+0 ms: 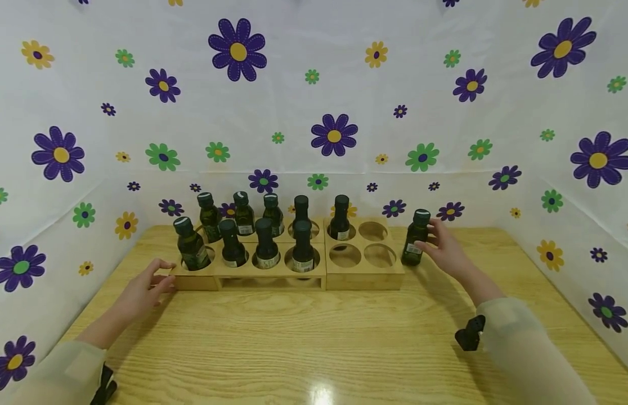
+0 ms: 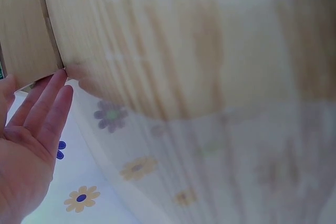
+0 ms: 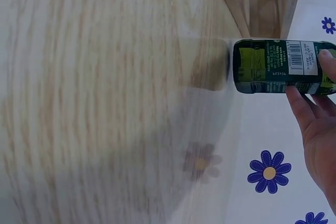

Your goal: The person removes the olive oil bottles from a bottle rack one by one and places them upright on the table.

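A dark green glass bottle (image 1: 412,247) with a dark cap stands upright just right of the wooden bottle rack (image 1: 363,282). My right hand (image 1: 448,252) holds it from its right side, thumb in front. The right wrist view shows the bottle's barcode label (image 3: 300,57) under the thumb, and its base at the table surface. At the rack's left end, my left hand (image 1: 142,289) touches the side wall with extended fingers (image 2: 50,100). Several similar bottles sit in the rack's round holes, among them a front left bottle (image 1: 191,247) that leans a little.
Round holes (image 1: 378,256) without bottles show at the rack's right end. The rack stands toward the back of a light wooden table (image 1: 273,349). Behind and beside it hangs a white flower-print cloth (image 1: 288,112). A black strap (image 1: 470,333) is at the right wrist.
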`<action>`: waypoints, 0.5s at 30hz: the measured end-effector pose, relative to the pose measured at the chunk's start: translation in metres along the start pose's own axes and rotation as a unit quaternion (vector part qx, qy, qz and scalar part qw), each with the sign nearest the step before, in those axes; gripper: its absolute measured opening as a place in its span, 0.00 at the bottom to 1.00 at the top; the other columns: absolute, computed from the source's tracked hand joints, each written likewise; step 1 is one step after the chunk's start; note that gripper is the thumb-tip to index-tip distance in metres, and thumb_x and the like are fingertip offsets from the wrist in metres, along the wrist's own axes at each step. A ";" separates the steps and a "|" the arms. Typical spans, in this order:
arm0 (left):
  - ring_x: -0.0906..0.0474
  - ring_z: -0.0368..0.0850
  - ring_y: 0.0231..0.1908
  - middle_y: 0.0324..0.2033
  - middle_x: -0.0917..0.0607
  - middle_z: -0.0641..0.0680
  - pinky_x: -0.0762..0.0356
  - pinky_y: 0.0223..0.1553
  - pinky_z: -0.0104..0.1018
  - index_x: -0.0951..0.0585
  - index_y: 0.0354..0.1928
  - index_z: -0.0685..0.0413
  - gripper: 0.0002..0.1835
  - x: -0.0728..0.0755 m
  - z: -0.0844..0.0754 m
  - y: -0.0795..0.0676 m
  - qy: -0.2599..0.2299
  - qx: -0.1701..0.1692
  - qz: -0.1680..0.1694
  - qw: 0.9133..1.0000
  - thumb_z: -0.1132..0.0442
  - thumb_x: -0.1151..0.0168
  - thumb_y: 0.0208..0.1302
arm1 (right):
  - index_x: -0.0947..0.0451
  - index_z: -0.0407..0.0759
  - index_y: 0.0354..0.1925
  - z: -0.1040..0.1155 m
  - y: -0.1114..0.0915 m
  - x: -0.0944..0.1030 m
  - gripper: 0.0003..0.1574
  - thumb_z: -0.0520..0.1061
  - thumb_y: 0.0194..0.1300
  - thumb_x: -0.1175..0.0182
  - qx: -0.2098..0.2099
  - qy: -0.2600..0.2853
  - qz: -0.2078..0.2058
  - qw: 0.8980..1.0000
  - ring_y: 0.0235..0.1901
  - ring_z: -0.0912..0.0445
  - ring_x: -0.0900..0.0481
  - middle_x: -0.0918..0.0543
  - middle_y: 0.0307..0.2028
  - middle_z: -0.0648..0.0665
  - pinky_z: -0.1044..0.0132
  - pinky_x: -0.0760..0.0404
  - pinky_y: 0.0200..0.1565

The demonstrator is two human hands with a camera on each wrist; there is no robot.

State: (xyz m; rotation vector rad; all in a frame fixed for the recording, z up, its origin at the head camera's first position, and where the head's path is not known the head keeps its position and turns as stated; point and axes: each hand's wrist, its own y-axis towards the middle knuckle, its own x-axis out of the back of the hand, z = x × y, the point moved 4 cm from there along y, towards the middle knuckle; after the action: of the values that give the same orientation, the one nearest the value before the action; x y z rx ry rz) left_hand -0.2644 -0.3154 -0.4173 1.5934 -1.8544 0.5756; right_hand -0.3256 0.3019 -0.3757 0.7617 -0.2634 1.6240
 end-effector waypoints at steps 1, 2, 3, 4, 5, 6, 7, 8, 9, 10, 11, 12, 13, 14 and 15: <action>0.19 0.63 0.46 0.48 0.20 0.72 0.21 0.32 0.46 0.36 0.60 0.58 0.16 0.000 0.000 0.000 -0.001 0.001 0.000 1.000 0.58 0.56 0.78 | 0.52 0.25 0.67 0.000 0.000 -0.001 0.35 0.34 0.72 0.46 0.003 -0.002 0.002 1.000 0.59 0.25 0.35 0.38 0.61 0.16 0.39 0.32 0.54; 0.19 0.63 0.46 0.48 0.19 0.72 0.21 0.32 0.45 0.36 0.60 0.58 0.16 0.000 0.001 0.000 -0.002 0.002 0.000 1.000 0.58 0.56 0.78 | 0.51 0.25 0.67 0.000 0.000 -0.002 0.35 0.34 0.72 0.46 0.004 -0.003 0.003 1.000 0.59 0.25 0.35 0.38 0.61 0.16 0.39 0.32 0.54; 0.19 0.63 0.46 0.48 0.20 0.72 0.21 0.31 0.45 0.36 0.60 0.58 0.16 0.000 0.001 0.000 -0.003 0.003 0.000 1.000 0.58 0.56 0.78 | 0.51 0.26 0.67 -0.001 0.000 -0.003 0.35 0.34 0.72 0.46 0.004 -0.003 0.004 1.000 0.59 0.25 0.35 0.38 0.61 0.16 0.39 0.32 0.54; 0.19 0.63 0.46 0.49 0.20 0.72 0.21 0.31 0.45 0.36 0.60 0.58 0.16 0.001 0.001 0.000 -0.002 0.003 -0.001 1.000 0.58 0.56 0.78 | 0.52 0.26 0.67 -0.001 -0.001 -0.003 0.35 0.34 0.72 0.46 0.001 -0.003 0.005 1.000 0.59 0.24 0.36 0.39 0.62 0.16 0.39 0.33 0.55; 0.19 0.63 0.46 0.49 0.20 0.72 0.21 0.31 0.44 0.36 0.60 0.58 0.16 0.001 0.002 0.000 -0.001 0.002 -0.002 1.000 0.58 0.56 0.78 | 0.52 0.26 0.67 -0.001 0.000 -0.003 0.35 0.34 0.72 0.47 -0.003 0.002 0.006 1.000 0.60 0.24 0.37 0.40 0.62 0.16 0.38 0.33 0.55; 0.19 0.63 0.45 0.49 0.20 0.72 0.21 0.31 0.44 0.36 0.60 0.58 0.16 0.001 0.002 0.000 0.000 0.001 -0.003 1.000 0.58 0.56 0.78 | 0.53 0.26 0.68 -0.001 0.000 -0.003 0.35 0.35 0.72 0.47 -0.007 0.004 0.007 1.000 0.60 0.24 0.38 0.41 0.63 0.16 0.38 0.34 0.55; 0.19 0.62 0.45 0.48 0.20 0.72 0.21 0.30 0.44 0.36 0.60 0.58 0.16 0.002 0.002 0.001 0.001 0.001 -0.004 1.000 0.58 0.56 0.78 | 0.54 0.26 0.68 -0.001 0.000 -0.003 0.35 0.35 0.73 0.47 -0.010 0.005 0.008 1.000 0.60 0.23 0.38 0.42 0.63 0.16 0.38 0.34 0.56; 0.19 0.62 0.45 0.48 0.20 0.72 0.22 0.30 0.44 0.36 0.60 0.58 0.16 0.002 0.002 0.001 0.002 0.000 -0.004 1.000 0.57 0.56 0.78 | 0.54 0.26 0.68 -0.002 0.000 -0.003 0.36 0.35 0.73 0.47 -0.016 0.007 0.009 1.000 0.61 0.23 0.39 0.43 0.64 0.16 0.38 0.35 0.56; 0.19 0.62 0.45 0.48 0.20 0.72 0.22 0.30 0.44 0.36 0.60 0.58 0.16 0.002 0.002 0.002 0.002 -0.001 -0.004 1.000 0.57 0.56 0.78 | 0.54 0.27 0.69 -0.002 0.000 -0.003 0.36 0.35 0.73 0.48 -0.020 0.011 0.010 1.000 0.61 0.23 0.40 0.44 0.64 0.16 0.38 0.35 0.56; 0.18 0.62 0.45 0.48 0.19 0.72 0.22 0.30 0.44 0.36 0.60 0.58 0.16 0.002 0.002 0.002 0.002 -0.001 -0.004 1.000 0.57 0.56 0.78 | 0.55 0.27 0.69 -0.002 0.000 -0.003 0.36 0.36 0.73 0.48 -0.024 0.018 0.013 0.999 0.61 0.23 0.41 0.45 0.64 0.16 0.38 0.35 0.57; 0.18 0.62 0.45 0.48 0.19 0.71 0.22 0.30 0.44 0.36 0.60 0.58 0.16 0.002 0.002 0.002 0.003 -0.001 -0.004 1.000 0.57 0.56 0.78 | 0.56 0.27 0.69 -0.002 0.000 -0.003 0.36 0.36 0.73 0.48 -0.027 0.023 0.015 0.999 0.62 0.23 0.41 0.45 0.65 0.16 0.38 0.36 0.57; 0.18 0.62 0.45 0.47 0.19 0.71 0.22 0.30 0.44 0.36 0.60 0.58 0.16 0.001 0.002 0.002 0.002 -0.001 -0.003 1.000 0.58 0.56 0.78 | 0.56 0.27 0.69 -0.002 0.000 -0.003 0.37 0.36 0.74 0.48 -0.029 0.028 0.018 0.999 0.62 0.23 0.42 0.46 0.65 0.16 0.38 0.35 0.57; 0.18 0.62 0.45 0.47 0.19 0.71 0.22 0.30 0.44 0.36 0.60 0.58 0.16 0.001 0.002 0.001 0.001 0.001 -0.003 1.000 0.58 0.56 0.78 | 0.57 0.27 0.69 -0.003 0.000 -0.004 0.37 0.35 0.74 0.49 -0.030 0.034 0.022 0.999 0.62 0.24 0.42 0.46 0.65 0.16 0.39 0.35 0.57; 0.18 0.62 0.45 0.47 0.19 0.71 0.22 0.30 0.44 0.36 0.60 0.58 0.16 0.001 0.002 0.001 0.000 0.002 -0.002 1.000 0.58 0.56 0.78 | 0.57 0.27 0.70 -0.003 0.000 -0.004 0.37 0.35 0.74 0.49 -0.031 0.041 0.024 0.998 0.63 0.24 0.43 0.47 0.66 0.16 0.39 0.34 0.56; 0.18 0.62 0.45 0.48 0.19 0.71 0.22 0.30 0.44 0.36 0.60 0.58 0.16 0.000 0.002 0.001 0.000 0.004 -0.002 1.000 0.58 0.56 0.78 | 0.58 0.28 0.70 -0.004 0.000 -0.004 0.37 0.35 0.74 0.49 -0.030 0.047 0.028 0.998 0.63 0.24 0.43 0.47 0.66 0.16 0.39 0.34 0.56</action>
State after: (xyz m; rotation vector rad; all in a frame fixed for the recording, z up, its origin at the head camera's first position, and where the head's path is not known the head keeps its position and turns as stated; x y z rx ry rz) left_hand -0.2656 -0.3172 -0.4187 1.6018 -1.8514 0.5807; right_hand -0.3268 0.3007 -0.3810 0.6352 -0.2656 1.6931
